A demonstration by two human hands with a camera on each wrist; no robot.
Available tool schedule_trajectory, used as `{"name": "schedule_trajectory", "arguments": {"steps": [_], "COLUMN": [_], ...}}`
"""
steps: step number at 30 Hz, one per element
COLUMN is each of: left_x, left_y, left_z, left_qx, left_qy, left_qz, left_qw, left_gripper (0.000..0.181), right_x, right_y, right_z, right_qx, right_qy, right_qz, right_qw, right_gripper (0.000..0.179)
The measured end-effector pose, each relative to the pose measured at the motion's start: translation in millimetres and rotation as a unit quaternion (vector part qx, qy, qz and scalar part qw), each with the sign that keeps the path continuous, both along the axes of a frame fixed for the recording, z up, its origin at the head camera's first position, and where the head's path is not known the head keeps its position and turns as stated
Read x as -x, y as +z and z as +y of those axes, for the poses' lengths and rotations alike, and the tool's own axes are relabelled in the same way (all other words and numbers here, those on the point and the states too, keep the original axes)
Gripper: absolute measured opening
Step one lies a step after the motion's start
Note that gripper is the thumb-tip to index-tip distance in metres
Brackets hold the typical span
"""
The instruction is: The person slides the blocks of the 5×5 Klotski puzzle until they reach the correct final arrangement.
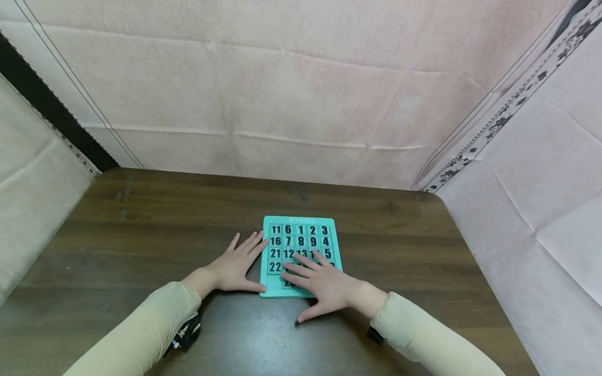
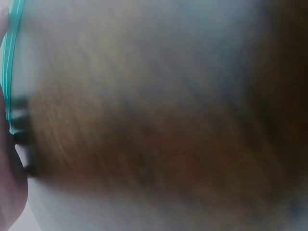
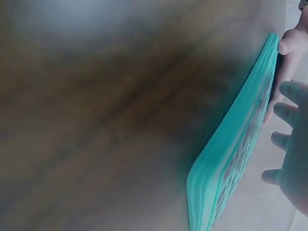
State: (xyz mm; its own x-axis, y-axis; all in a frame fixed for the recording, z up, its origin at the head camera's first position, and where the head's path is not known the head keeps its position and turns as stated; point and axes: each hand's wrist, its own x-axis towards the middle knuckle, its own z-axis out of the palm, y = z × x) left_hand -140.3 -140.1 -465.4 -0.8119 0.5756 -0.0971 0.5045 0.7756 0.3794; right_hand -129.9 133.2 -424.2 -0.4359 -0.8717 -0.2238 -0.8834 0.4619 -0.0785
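On the brown wood-grain table [image 1: 400, 245], the flat turquoise rectangular number board [image 1: 301, 244] lies with its left edge against my spread left hand [image 1: 237, 266], its lower right beneath my splayed right hand [image 1: 326, 286].

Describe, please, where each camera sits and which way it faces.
Head: on the head, facing forward and down at the number board and table; left hand, right hand and sleeves show.
Left wrist: worn there, facing the table; left hand partly shows.
Right wrist: worn there, facing the table and number board; both hands show, as in the head view.
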Motion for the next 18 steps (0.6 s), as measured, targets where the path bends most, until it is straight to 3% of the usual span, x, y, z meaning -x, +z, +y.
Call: {"name": "schedule_trajectory", "arguments": {"steps": [9, 18], "left_x": [-0.5, 0.4], "left_y": [-2.0, 0.5], "left_z": [0.8, 1.2], "left_qx": [0.005, -0.001], "left_qy": [0.001, -0.002], "left_qz": [-0.009, -0.005], "left_qw": [0.9999, 1.0000], "left_gripper": [0.108, 0.107], "right_x": [9.5, 8.1], "right_y": [-0.3, -1.4], "right_z": [-14, -15], "right_qx": [-0.018, -0.020], "right_qy": [0.000, 0.015], "right_qz": [0.004, 0.022], "right_qw": [0.9998, 0.9994], "right_gripper": [0.088, 0.088]}}
